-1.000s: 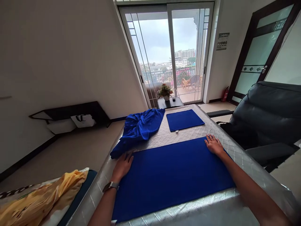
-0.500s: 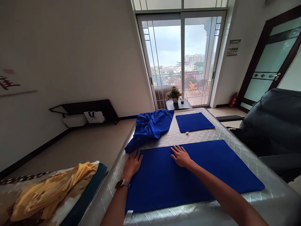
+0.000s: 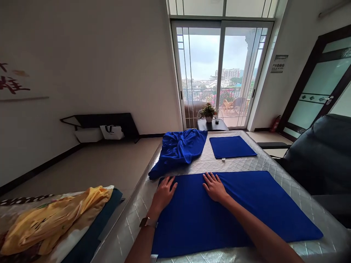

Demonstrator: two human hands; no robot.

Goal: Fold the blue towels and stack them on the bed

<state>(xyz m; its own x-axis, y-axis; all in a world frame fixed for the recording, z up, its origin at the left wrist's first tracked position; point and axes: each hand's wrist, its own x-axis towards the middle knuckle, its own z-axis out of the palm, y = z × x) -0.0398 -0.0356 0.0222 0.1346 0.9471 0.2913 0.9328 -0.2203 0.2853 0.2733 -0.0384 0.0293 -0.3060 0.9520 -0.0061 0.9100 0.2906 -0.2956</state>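
A large blue cloth lies spread flat across the near part of the mattress. My left hand, with a watch on its wrist, rests on the cloth's far left corner, fingers spread. Near the middle of the far edge, my right hand lies palm down with fingers stretched out. Faint creases run from the right hand across the cloth. Just beyond the left hand is a crumpled blue cloth. Farther right lies a smaller folded blue cloth with a white tag.
Yellow patterned bedding is piled at lower left. A black armchair stands to the right of the mattress. Beyond the far end, a small table holds a potted plant. A white bag sits on a low black rack by the wall.
The view has shifted slightly left and up. My left hand has slid a little inward on the cloth's corner. Small creases now show by my right hand.
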